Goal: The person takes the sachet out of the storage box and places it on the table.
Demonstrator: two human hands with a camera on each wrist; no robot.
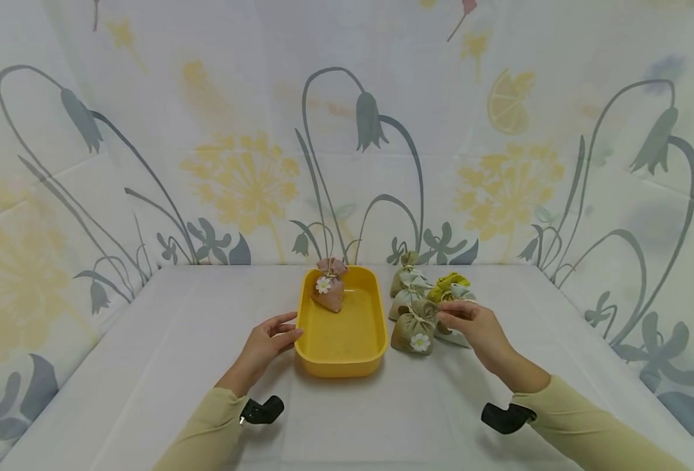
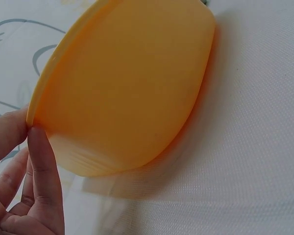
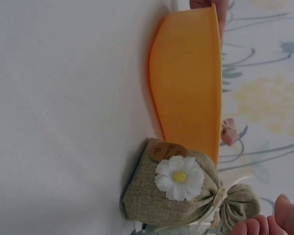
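Note:
A yellow plastic tub [image 1: 342, 368] stands on the table, and my left hand [image 1: 264, 347] pinches its left rim between thumb and finger, as the left wrist view shows closely. Inside the tub, a pink cloth sachet [image 1: 330, 293] with a white flower leans at the far left. To the tub's right is an olive-brown drawstring sachet [image 3: 161, 196] with a white daisy and a small round tag. My right hand [image 1: 477, 330] has its bent fingers at that sachet's gathered top; whether cloth lies between finger and thumb is hidden.
Behind the olive-brown sachet, other sachets crowd together: an olive one [image 1: 402, 278], a pale one [image 1: 405, 301] and a yellow one [image 1: 448, 284]. Another pale sachet [image 1: 455, 338] is partly covered by my right hand. A patterned curtain [image 1: 347, 163] hangs behind the white-covered table [image 1: 347, 425].

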